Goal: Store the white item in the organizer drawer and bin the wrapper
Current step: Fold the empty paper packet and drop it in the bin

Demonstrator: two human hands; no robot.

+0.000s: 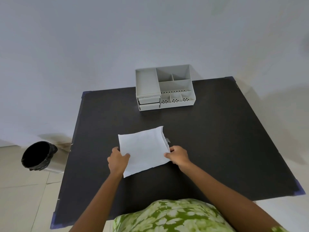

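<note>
The task is looking to be at its very start: both hands are gripping a flat, square white packet (pixel 144 150) that is lying near the front middle of the dark matte tabletop (pixel 217 139), and nothing appears to have been taken out of it yet. The left hand (pixel 117 160) is pinching the packet's left edge with the thumb on top and the fingers curled beneath, while the right hand (pixel 178 155) is pinching the right edge in the same way, close beside a small greyish tab (pixel 167 140) that is poking out there. Whether the white item is still sealed inside cannot be told. Left to do, by this reckoning: opening the wrapper, storing the item, and discarding the wrapper. The grey plastic desk organizer (pixel 164 87) is standing well apart at the far edge of the table, its two small drawers (pixel 149 102) sitting shut at lower left, so one needs pulling out first. The black-lined round waste bin (pixel 38 155) is waiting on the tiled floor, off the table's left side. Nothing is lying between the packet and the organizer.
</note>
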